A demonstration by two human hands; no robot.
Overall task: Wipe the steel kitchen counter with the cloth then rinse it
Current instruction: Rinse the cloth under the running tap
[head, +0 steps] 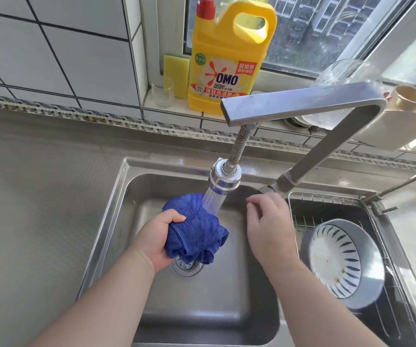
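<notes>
Head view looks down into the steel sink (117,196), where the left hand (159,239) has its fingers curled round a bunched blue cloth (197,229) and holds it directly under the spray from the faucet head (224,177). Water strikes the upper part of the bundle, which hangs above the drain (185,267). The cloth lies just to the left of the right hand (269,226), close but apart from it, and its folds trail downward from the grip toward the drain, so its longer run is roughly from the spray down to the loose hem. The right hand holds nothing; its fingers are loosely extended, tips near the faucet base (267,189), though I cannot tell whether they touch it. The counter (39,184) stretches to the left, so the rinse stage seems under way. Since the right hand is the free one and nearest the loose side of the cloth, it would likely come across leftward to help squeeze or turn the bundle under the water.
</notes>
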